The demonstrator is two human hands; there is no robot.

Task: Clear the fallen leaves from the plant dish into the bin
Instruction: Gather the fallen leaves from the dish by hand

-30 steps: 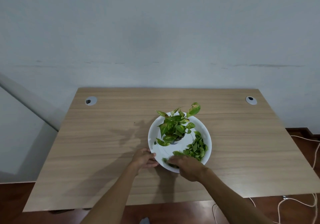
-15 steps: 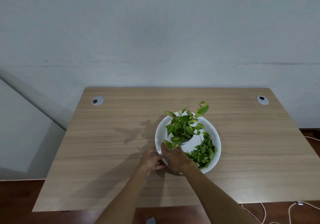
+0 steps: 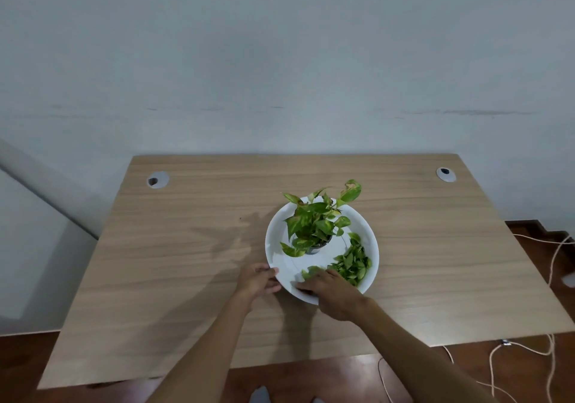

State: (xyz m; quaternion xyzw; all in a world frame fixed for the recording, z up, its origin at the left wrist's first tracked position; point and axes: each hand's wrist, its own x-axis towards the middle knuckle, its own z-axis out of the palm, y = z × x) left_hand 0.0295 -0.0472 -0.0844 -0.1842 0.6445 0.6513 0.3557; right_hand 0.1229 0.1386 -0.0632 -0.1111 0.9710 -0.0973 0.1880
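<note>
A white round dish (image 3: 277, 234) sits near the middle of the wooden table (image 3: 174, 265). In it stands a small potted plant (image 3: 314, 225) with green and yellowish leaves. A heap of loose fallen leaves (image 3: 351, 261) lies in the dish's front right part. My left hand (image 3: 256, 279) grips the dish's front left rim. My right hand (image 3: 329, 290) lies palm down over the front of the dish, fingers spread on the near leaves; whether it holds any is hidden. No bin is in view.
Two grey cable grommets (image 3: 157, 180) (image 3: 446, 174) sit at the table's far corners. A pale wall rises right behind the table. White cables (image 3: 497, 356) trail on the brown floor at the right.
My right hand has slid from beside the plant pot back to the dish's front, onto the near leaves. My left hand stays on the rim.
</note>
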